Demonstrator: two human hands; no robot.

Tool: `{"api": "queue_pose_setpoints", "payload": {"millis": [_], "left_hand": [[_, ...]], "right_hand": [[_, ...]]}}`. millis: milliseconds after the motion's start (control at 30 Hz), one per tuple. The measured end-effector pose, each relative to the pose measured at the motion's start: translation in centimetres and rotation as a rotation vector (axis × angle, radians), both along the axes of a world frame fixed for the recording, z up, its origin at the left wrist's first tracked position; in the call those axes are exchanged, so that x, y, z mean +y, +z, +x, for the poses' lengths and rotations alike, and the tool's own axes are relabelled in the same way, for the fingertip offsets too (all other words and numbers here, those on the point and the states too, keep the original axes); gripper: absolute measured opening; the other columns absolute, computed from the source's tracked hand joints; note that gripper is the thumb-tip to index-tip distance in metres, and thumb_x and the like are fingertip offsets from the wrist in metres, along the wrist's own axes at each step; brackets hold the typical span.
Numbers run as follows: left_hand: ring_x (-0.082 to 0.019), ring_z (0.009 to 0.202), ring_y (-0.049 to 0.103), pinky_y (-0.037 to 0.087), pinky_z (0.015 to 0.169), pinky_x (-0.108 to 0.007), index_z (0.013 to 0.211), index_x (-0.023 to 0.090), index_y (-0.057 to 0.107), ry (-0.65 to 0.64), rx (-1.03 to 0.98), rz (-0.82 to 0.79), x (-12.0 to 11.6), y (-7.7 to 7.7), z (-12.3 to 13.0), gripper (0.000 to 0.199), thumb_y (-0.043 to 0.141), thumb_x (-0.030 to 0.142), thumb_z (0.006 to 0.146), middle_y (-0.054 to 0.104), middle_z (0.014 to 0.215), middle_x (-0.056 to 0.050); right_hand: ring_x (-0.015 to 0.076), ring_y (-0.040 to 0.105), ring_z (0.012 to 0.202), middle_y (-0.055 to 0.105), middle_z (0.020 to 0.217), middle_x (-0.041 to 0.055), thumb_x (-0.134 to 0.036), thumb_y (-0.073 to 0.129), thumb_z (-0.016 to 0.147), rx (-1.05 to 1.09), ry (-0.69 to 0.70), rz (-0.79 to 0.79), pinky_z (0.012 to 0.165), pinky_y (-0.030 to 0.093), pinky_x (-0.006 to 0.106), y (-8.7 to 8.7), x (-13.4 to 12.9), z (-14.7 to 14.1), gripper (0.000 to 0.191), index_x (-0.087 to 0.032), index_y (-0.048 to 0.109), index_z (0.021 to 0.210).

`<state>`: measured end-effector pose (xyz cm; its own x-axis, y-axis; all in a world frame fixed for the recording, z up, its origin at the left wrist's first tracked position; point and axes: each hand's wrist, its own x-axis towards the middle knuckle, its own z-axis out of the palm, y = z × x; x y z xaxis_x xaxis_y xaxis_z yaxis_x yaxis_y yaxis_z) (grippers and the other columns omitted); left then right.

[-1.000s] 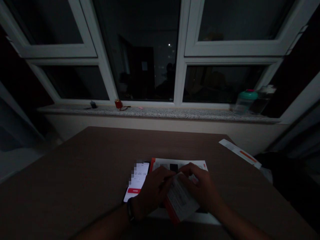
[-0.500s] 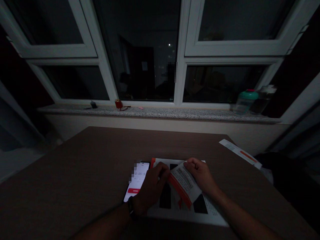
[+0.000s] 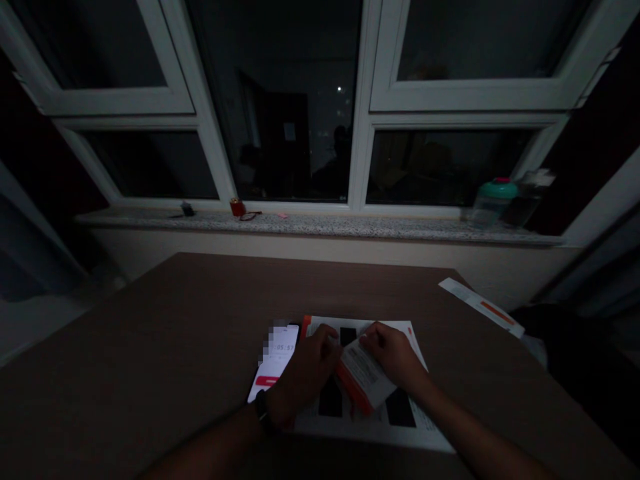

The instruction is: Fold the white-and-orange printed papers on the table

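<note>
A piece of printed paper [image 3: 367, 370], white with an orange band along its lower left side, is held tilted between my two hands. My left hand [image 3: 313, 360], with a dark band on the wrist, pinches its left corner. My right hand [image 3: 393, 353] has curled fingers closed on the upper edge. Beneath both hands a larger printed sheet [image 3: 380, 433] with dark picture blocks and an orange corner lies flat on the table. Just left of my left hand rests a lit phone [image 3: 277, 353] showing a running timer. The fingertips are dim and partly hidden.
The brown table [image 3: 150, 353] reaches toward a window sill [image 3: 320, 227]. A white strip with an orange bar [image 3: 480, 307] lies at the table's right edge. A teal-lidded bottle [image 3: 493, 200] and a small red object [image 3: 237, 207] stand on the sill.
My right hand has turned inward and shifted slightly left along the paper's upper edge. The paper has tipped lower and left. My left hand has hardly moved.
</note>
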<state>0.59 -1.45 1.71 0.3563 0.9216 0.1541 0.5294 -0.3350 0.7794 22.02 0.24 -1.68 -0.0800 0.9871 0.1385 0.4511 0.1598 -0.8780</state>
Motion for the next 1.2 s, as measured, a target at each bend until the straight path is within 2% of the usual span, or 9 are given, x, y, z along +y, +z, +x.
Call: {"api": "queue_pose_setpoints", "payload": {"millis": [167,300,433,500,600,800,1000,1200], "left_hand": [[-0.019,0.075,0.063,0.043,0.065,-0.027,0.113,0.020,0.060,-0.049,0.135,-0.031,0.3,-1.6,-0.3,0.026,0.057,0.023,0.087,0.066,0.082,0.000],[-0.019,0.080,0.064,0.044,0.069,-0.027,0.105,0.020,0.063,-0.063,0.155,-0.029,0.3,-1.3,-0.4,0.019,0.056,0.023,0.088,0.068,0.087,-0.001],[-0.019,0.075,0.063,0.042,0.066,-0.027,0.100,0.020,0.065,-0.075,0.202,-0.053,0.1,-0.9,-0.5,0.016,0.059,0.028,0.088,0.067,0.083,0.000],[-0.019,0.076,0.063,0.041,0.065,-0.027,0.099,0.020,0.065,-0.068,0.220,-0.049,0.1,-1.0,-0.5,0.015,0.059,0.026,0.087,0.067,0.084,0.000],[-0.019,0.079,0.062,0.041,0.068,-0.027,0.097,0.020,0.064,-0.071,0.232,-0.025,0.1,-1.4,-0.5,0.013,0.058,0.022,0.086,0.067,0.086,0.000],[-0.020,0.083,0.060,0.041,0.070,-0.028,0.094,0.019,0.062,-0.058,0.268,0.004,-0.2,-1.5,-0.4,0.011,0.056,0.017,0.085,0.065,0.089,-0.003],[-0.020,0.082,0.060,0.041,0.070,-0.028,0.089,0.020,0.061,-0.048,0.282,-0.016,-0.3,-1.0,-0.2,0.010,0.053,0.015,0.084,0.066,0.088,-0.003],[-0.020,0.081,0.059,0.041,0.069,-0.029,0.088,0.019,0.059,-0.031,0.268,0.038,0.0,-1.5,-0.4,0.006,0.054,0.017,0.086,0.064,0.088,-0.003]], "right_hand": [[0.0157,0.054,0.064,0.058,0.069,-0.0010,-0.024,0.055,0.085,-0.251,0.013,0.151,0.059,0.038,0.026,0.0,-0.4,-0.3,0.013,-0.020,0.057,0.073],[0.0171,0.055,0.070,0.059,0.075,0.0010,-0.021,0.054,0.085,-0.340,0.017,0.204,0.063,0.040,0.028,-0.3,-0.3,-0.4,0.012,-0.020,0.056,0.073],[0.0181,0.056,0.073,0.058,0.076,0.0012,-0.018,0.053,0.084,-0.362,0.027,0.220,0.066,0.041,0.029,-0.6,-0.2,-0.4,0.012,-0.020,0.055,0.073],[0.0185,0.056,0.074,0.058,0.078,0.0014,-0.016,0.055,0.082,-0.355,0.014,0.224,0.067,0.043,0.030,-0.7,-0.2,-0.4,0.006,-0.020,0.057,0.079],[0.0190,0.056,0.075,0.057,0.080,0.0013,-0.014,0.058,0.078,-0.352,-0.023,0.226,0.068,0.044,0.030,-0.8,-0.3,-0.3,0.014,-0.021,0.056,0.090],[0.0207,0.055,0.084,0.056,0.085,0.0033,-0.013,0.057,0.083,-0.445,0.071,0.274,0.074,0.044,0.032,-0.4,-0.4,-0.2,0.011,-0.021,0.055,0.076],[0.0220,0.055,0.091,0.055,0.090,0.0023,-0.014,0.066,0.078,-0.441,0.106,0.254,0.080,0.045,0.033,0.1,-1.0,0.3,0.013,-0.021,0.056,0.082],[0.0217,0.056,0.093,0.057,0.092,0.0022,-0.015,0.069,0.079,-0.402,0.109,0.243,0.081,0.045,0.033,0.0,-0.6,0.3,0.015,-0.021,0.056,0.085]]}}
